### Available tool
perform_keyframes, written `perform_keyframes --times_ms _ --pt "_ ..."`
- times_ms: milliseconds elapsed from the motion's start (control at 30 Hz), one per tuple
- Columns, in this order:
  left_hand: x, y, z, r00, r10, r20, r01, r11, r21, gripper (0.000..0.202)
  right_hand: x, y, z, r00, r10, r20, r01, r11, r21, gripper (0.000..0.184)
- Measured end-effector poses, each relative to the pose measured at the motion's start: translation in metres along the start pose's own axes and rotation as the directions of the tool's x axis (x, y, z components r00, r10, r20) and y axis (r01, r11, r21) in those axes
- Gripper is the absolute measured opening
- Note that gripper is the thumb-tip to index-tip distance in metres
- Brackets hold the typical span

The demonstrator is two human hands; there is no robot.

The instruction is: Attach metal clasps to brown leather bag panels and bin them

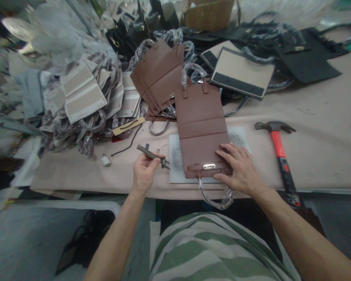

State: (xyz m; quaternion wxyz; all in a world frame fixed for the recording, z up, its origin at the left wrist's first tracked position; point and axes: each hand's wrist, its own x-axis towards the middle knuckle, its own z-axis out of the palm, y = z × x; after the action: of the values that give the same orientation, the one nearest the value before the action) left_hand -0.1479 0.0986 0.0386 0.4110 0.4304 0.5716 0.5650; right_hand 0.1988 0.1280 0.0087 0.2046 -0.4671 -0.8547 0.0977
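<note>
My left hand (143, 173) is closed round a small metal caliper (150, 153), its jaws pointing right towards the panel. A brown leather bag panel (203, 130) lies flat in front of me, its metal clasp (209, 166) near the lower edge. A plastic-wrapped handle (215, 201) hangs from that edge over the table's front. My right hand (241, 168) rests on the panel's lower right corner with fingers spread. Beneath the panel is a pale slab (175, 171) with a worn, speckled surface.
A claw hammer (277, 144) with a red and black handle lies at the right. Grey-beige bag pieces (84, 93) are piled at the left, more brown panels (160, 74) behind, black pieces (307, 58) at back right. A small white bottle (105, 160) and black cord (128, 146) lie left.
</note>
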Motion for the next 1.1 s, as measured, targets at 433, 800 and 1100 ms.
perform_keyframes --times_ms 433,800,1100 --pt "-0.029 -0.019 0.041 0.981 0.135 0.138 -0.147 0.986 0.083 0.021 0.0 0.0 0.0 1.0 0.0 0.002 0.0 1.0 0.017 0.075" --pt "-0.026 -0.016 0.039 0.995 0.031 0.092 -0.043 0.991 0.126 0.018 0.001 -0.001 -0.002 1.0 0.008 0.007 -0.008 1.0 0.022 0.074" --pt "-0.023 -0.011 0.056 0.958 0.191 0.213 -0.213 0.973 0.088 0.021 0.002 -0.002 -0.002 1.0 0.012 0.012 -0.012 1.0 0.023 0.076"
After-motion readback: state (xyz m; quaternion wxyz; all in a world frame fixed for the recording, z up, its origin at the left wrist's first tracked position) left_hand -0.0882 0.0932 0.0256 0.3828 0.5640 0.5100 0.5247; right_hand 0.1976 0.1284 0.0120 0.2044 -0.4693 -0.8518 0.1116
